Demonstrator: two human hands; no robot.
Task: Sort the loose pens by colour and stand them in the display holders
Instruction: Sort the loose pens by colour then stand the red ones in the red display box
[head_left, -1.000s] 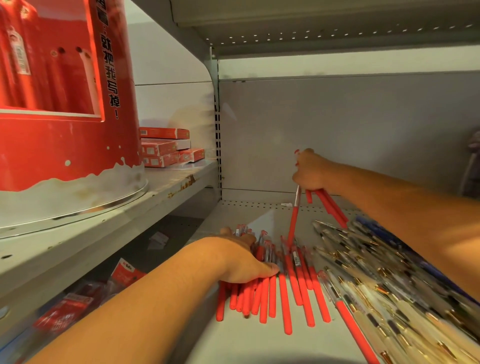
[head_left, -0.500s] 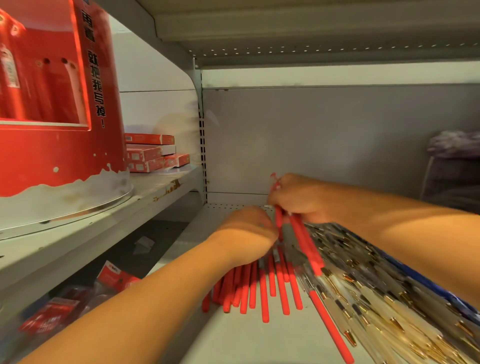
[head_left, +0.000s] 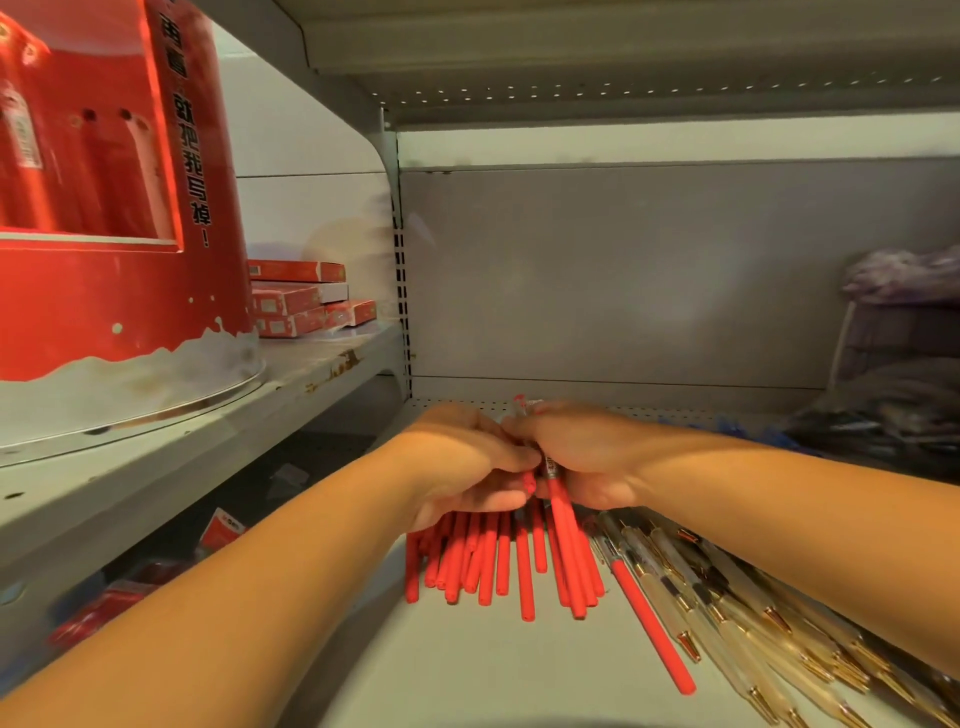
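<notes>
My right grip (head_left: 587, 462) is closed round a small bundle (head_left: 563, 525) of red ones, one end poking up past my knuckles. My left grip (head_left: 462, 467) is curled round the top ends of the red pens (head_left: 493, 561) fanned out on the shelf (head_left: 467, 675), and the two grips are touching. The risk, I think, is in joining the lots: the fan is only caught at one end, so if I lift before squaring it up, the loose tails could splay and slide out. The clear pens (head_left: 737, 613) lie just beside, and a sweep of my right wrist could drag some in. One stray red pen (head_left: 652, 626) lies among them, easy to miss. The display holder (head_left: 104, 291) stands well apart on the upper shelf, a long carry for a slack handful
</notes>
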